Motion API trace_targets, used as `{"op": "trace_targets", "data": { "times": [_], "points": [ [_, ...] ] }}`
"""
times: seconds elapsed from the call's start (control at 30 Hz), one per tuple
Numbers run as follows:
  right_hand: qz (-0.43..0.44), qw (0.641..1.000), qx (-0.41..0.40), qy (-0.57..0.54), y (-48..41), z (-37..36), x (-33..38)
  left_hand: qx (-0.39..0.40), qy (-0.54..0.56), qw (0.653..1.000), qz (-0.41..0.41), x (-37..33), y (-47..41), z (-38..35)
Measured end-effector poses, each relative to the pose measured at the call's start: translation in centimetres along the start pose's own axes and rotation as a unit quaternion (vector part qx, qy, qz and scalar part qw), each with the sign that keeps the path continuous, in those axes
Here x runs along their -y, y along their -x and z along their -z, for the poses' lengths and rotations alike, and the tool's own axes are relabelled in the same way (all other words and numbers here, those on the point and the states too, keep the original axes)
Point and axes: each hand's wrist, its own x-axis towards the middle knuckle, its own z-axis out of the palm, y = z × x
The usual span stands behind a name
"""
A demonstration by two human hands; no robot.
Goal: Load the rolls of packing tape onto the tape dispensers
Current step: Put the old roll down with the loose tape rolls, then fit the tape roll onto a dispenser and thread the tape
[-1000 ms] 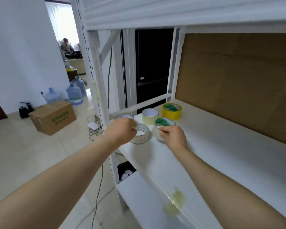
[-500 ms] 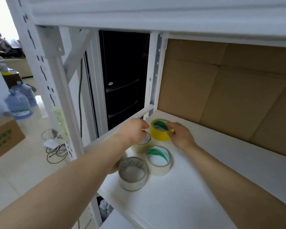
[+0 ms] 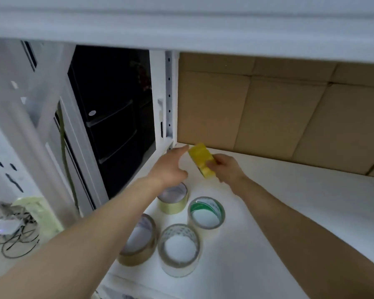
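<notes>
Yellow tape roll point(image 3: 202, 159): was held on edge, tilted, above the white shelf point(image 3: 289, 212), gripped by the curled fingers of the right hand point(image 3: 227, 168). Left hand point(image 3: 171, 167): was seen unclenched, fingers stretched out, index tip just beside the roll; contact could not be told. Four further rolls were laid flat on the shelf below the hands: pale roll point(image 3: 173, 201), green-cored roll point(image 3: 206, 212), clear roll point(image 3: 179, 250), tan roll point(image 3: 138, 244). Cardboard backing point(image 3: 268, 115) was noted behind.
</notes>
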Motion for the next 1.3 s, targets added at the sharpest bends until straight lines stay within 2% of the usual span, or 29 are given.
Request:
{"op": "trace_targets", "data": {
  "times": [0.1, 0.23, 0.37, 0.5, 0.6, 0.77, 1.0, 1.1, 1.3],
  "points": [
    [-0.039, 0.992, -0.025, -0.122, 3.0, 4.0, 1.6, 0.016, -0.037, 0.993, -0.107, -3.5, -0.2, -0.8],
    [-0.053, 0.985, -0.056, -0.155, 7.9, 9.2, 1.5, 0.001, -0.049, 0.984, -0.170, -8.9, 0.6, -3.3],
    [-0.044, 0.966, -0.152, -0.204, 13.4, 15.2, -1.5, -0.017, -0.012, 0.981, -0.194, -15.7, 2.4, -7.2],
    [-0.070, 0.941, -0.252, -0.216, 20.9, 21.8, -5.8, 0.007, 0.072, 0.983, -0.170, -23.3, 5.0, -12.6],
    [-0.093, 0.931, -0.272, -0.225, 26.4, 26.1, -9.7, 0.052, 0.137, 0.972, -0.184, -29.0, 7.5, -17.4],
    [-0.083, 0.903, -0.292, -0.303, 35.6, 31.8, -13.9, 0.131, 0.207, 0.949, -0.197, -37.0, 12.4, -25.0],
    [-0.091, 0.812, -0.391, -0.424, 44.1, 39.2, -18.6, 0.249, 0.212, 0.923, -0.201, -47.6, 17.2, -32.9],
    [-0.083, 0.773, -0.435, -0.454, 46.8, 42.8, -20.8, 0.290, 0.196, 0.907, -0.235, -52.3, 18.5, -35.9],
    [-0.084, 0.740, -0.477, -0.467, 49.9, 51.1, -26.0, 0.326, 0.174, 0.881, -0.295, -61.2, 19.4, -42.4]
  ]
}}
